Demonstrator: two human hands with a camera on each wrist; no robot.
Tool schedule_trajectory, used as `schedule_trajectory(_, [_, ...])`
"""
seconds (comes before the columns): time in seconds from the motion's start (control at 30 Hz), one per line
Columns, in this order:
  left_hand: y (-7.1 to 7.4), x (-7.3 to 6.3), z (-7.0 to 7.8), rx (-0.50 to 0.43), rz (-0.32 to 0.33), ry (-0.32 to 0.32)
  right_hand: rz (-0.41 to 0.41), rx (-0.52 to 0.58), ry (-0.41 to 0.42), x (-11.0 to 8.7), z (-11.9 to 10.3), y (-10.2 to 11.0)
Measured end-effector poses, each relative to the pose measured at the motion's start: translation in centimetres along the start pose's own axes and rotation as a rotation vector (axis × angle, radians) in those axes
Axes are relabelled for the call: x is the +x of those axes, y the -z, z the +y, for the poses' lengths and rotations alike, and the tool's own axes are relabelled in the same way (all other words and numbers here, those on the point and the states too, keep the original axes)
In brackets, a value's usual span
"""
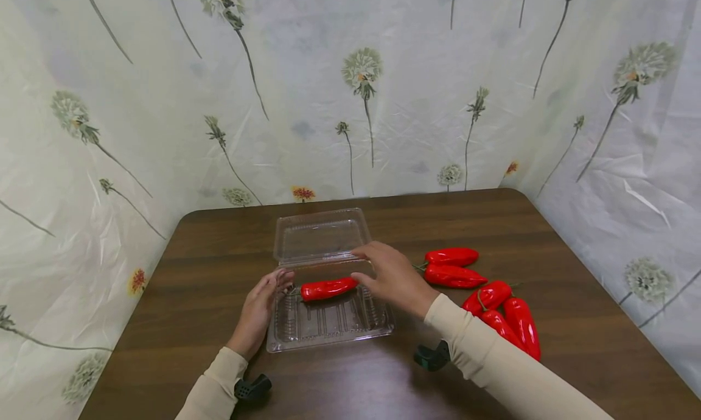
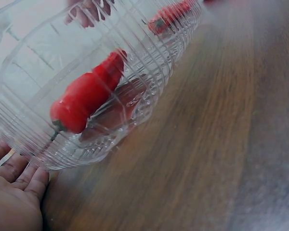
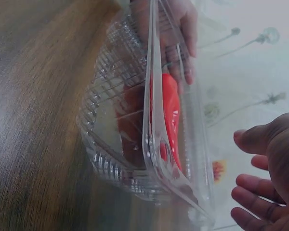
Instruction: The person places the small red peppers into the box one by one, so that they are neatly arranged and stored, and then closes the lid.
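Pepper in clear box, nearer lid side, stem twd L hand, tip nr R hand. L hand: fingers loosely straight, at box's L end. R hand: thumb & fingers apart, over box's R end. Lid folded back. Other peppers on table, to R.

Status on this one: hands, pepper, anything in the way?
Left hand at left edge of clear container. Right hand empty, near its right edge. One red pepper inside; lid open, nothing visibly blocking.
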State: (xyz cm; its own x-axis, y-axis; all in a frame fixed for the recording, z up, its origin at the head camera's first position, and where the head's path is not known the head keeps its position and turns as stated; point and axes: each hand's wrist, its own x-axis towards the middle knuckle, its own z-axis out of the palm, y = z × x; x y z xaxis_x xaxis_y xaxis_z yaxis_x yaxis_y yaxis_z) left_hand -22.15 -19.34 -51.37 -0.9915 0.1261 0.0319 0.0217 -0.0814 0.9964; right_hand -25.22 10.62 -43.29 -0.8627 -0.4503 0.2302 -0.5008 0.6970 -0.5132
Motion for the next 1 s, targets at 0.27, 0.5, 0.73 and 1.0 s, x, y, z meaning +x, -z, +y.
schedule_trajectory(0.27, [0.0,0.0,-0.1,-0.011,-0.008,-0.011,0.040,0.016,-0.043,-1.0,0.8,0.8])
schedule_trajectory(0.5, [0.0,0.0,0.0,0.007,-0.001,-0.006,0.062,0.026,-0.056,-2.0,2.3,1.4])
schedule_trajectory(0.73, [0.0,0.0,-0.1,-0.007,0.004,-0.007,0.084,0.008,-0.084,-2.8,3.5,2.7])
schedule_trajectory(1.0, [0.1,0.0,-0.1,-0.009,-0.004,-0.011,0.081,-0.025,-0.124,-4.2,5.6,4.1])
